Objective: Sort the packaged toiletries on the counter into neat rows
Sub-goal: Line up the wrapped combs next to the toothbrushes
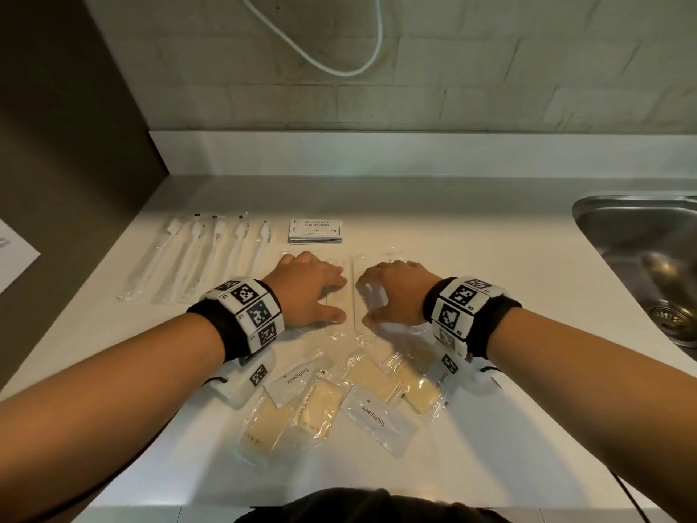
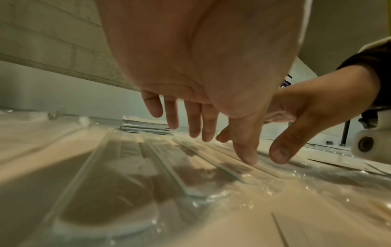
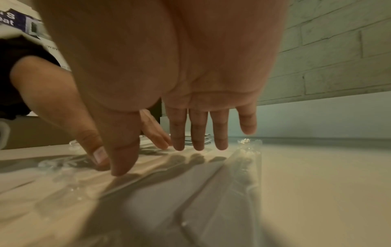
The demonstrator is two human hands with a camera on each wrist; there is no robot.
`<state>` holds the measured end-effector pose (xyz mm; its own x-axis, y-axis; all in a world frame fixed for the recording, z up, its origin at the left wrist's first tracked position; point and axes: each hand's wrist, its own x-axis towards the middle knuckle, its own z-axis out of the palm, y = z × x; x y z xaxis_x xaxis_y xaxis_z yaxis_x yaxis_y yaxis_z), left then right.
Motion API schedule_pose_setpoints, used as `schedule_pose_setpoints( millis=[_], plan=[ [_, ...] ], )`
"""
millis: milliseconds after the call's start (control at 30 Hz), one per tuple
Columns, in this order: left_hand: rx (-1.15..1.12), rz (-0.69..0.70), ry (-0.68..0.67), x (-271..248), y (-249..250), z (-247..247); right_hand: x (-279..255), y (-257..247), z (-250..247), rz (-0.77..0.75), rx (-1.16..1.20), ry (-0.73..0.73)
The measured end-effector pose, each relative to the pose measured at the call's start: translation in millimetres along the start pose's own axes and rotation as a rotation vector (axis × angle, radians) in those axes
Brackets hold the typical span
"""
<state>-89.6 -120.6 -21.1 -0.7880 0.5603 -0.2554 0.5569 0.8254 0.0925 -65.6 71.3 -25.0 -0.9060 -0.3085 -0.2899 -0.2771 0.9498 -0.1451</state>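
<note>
Both my hands lie side by side, palms down with straight fingers, on long clear plastic packets (image 1: 352, 292) in the middle of the white counter (image 1: 490, 258). My left hand (image 1: 320, 296) presses the left packets; its thumb tip touches the plastic (image 2: 169, 167) in the left wrist view. My right hand (image 1: 381, 296) presses the right packets (image 3: 211, 192), thumb down beside the left thumb. Wrapped toothbrushes (image 1: 200, 254) lie in a row at the back left. A stack of shampoo sachets (image 1: 316, 231) sits behind my fingers. Yellow soap packs (image 1: 317, 405) and toothpaste packs (image 1: 377, 413) lie jumbled near the front edge.
A steel sink (image 1: 641, 251) is sunk into the counter at the right. A dark panel bounds the counter on the left, with a white sheet (image 1: 11, 254) on it. A white cable (image 1: 339, 69) hangs on the brick wall behind.
</note>
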Motion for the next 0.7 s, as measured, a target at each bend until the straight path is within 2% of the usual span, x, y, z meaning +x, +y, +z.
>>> schedule_pose_setpoints(
  millis=[133, 700],
  plan=[
    [0.056, -0.013, -0.033, -4.3, 0.2, -2.0, 2.2, 0.1, -0.2, 0.006, -0.004, -0.018],
    [0.041, -0.038, -0.044, -1.7, -2.8, -1.5, 1.0, -4.5, 1.7, 0.027, 0.081, -0.031]
  ],
)
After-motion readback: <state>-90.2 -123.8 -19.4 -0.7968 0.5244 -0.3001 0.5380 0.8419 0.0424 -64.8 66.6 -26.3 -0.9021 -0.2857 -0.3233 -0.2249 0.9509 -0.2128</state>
